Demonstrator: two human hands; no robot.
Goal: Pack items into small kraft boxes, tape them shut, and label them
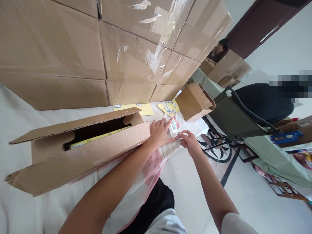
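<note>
Left hand (159,132) clasps the white item (173,128); right hand (190,141) meets its corner.

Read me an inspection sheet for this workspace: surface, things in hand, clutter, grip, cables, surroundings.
Surface: white cloth with pink patches.
Things in hand: small white object.
Clutter: long open carton with something yellow inside; yellow sheets; smaller box; plastic-wrapped carton stack.
Grip: left hand holds the small white object; right hand is at its edge, any pinch too small to tell.
Cables: nothing seen.
Surroundings: seated person, chair, tiled floor; another person farther back.
</note>
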